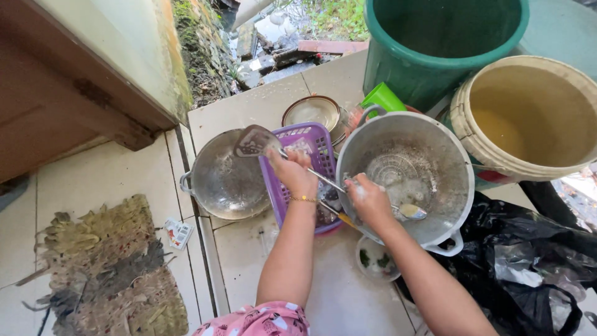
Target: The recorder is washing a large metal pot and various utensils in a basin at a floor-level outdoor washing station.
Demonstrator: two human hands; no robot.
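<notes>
Scrubbing a metal spatula is the work in hand, done over a tiled outdoor floor. The left hand is closed firmly round the spatula's handle, fingers wrapped tight, with the blade raised over the wok and the purple basket. The right hand is clenched on the lower end of the handle, soapy, fingers curled shut; whether a sponge sits inside the fist cannot be told. That hand hangs at the near rim of the large aluminium pot, where a spoon lies in suds. In my judgement the step is best done with the left grip kept steady while the right works along the shaft, and with drips kept over the pot. A green bucket and cream bucket stand behind.
</notes>
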